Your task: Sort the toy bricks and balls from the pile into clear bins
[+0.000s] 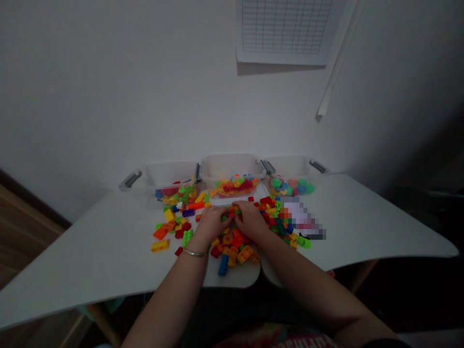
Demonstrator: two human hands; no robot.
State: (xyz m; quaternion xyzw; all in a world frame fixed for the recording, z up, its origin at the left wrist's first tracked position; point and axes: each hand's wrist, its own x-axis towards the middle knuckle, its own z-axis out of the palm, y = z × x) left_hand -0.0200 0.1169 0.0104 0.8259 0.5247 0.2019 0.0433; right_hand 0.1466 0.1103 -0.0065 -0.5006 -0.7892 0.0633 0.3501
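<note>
My left hand, with a silver bangle at the wrist, is closed at the middle of a spread of toy building bricks. Close beside it, my right hand is closed too, and the fingertips of both nearly meet. Between them show small red and green toy bricks, partly hidden by the fingers. Just in front of the hands lie orange bricks, red ones and a blue brick. Left of my left hand are a purple brick, a light green brick and a yellow brick.
Three clear plastic bins stand against the wall: a left bin with bricks, a middle bin with bricks, a right bin with rounded coloured pieces. A blurred-out item lies right of the bricks on the white table.
</note>
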